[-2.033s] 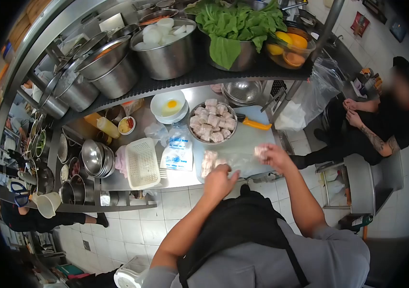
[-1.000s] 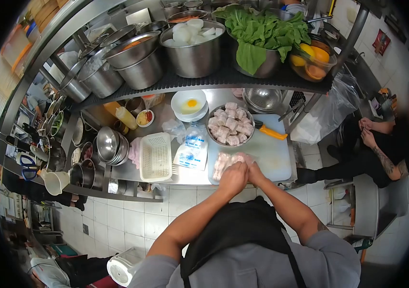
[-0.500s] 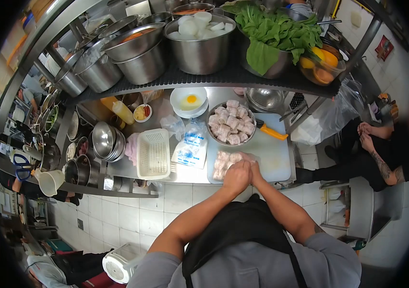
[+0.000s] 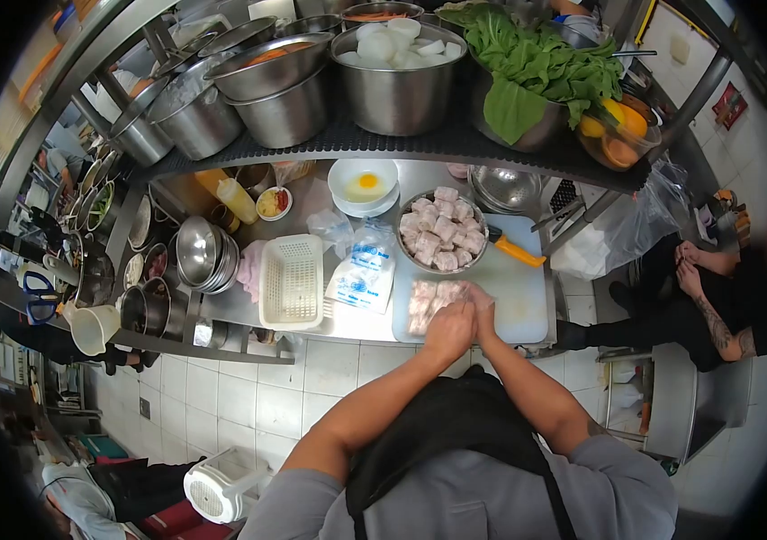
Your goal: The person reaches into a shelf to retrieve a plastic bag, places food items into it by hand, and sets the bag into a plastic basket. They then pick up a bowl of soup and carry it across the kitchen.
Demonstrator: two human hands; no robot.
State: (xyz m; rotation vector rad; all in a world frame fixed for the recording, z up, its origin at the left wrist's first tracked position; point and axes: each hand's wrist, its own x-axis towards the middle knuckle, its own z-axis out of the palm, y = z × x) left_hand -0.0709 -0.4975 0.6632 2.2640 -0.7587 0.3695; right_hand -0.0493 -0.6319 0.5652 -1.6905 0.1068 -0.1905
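My left hand (image 4: 451,330) and my right hand (image 4: 485,318) meet over the front of a pale blue cutting board (image 4: 523,301), fingers closed and pressed together. A thin pale pink slice of meat (image 4: 482,295) shows past the fingertips, the rest of it hidden by the hands. Just left of them, rows of pale meat rolls (image 4: 424,301) lie on the board. Behind stands a steel bowl heaped with similar meat rolls (image 4: 442,232). A knife with an orange handle (image 4: 520,252) rests on the board to the right of that bowl.
Left of the board are a printed plastic bag (image 4: 365,277), a white basket (image 4: 292,319) and stacked steel bowls (image 4: 199,261). A white bowl with egg yolk (image 4: 365,183) stands behind. Overhead, a shelf (image 4: 311,164) carries pots and leafy greens (image 4: 536,67). A seated person (image 4: 717,297) is at right.
The view has shifted slightly. My hands stay together at the board's front, and more of the pink slice shows beyond the fingers of my right hand.
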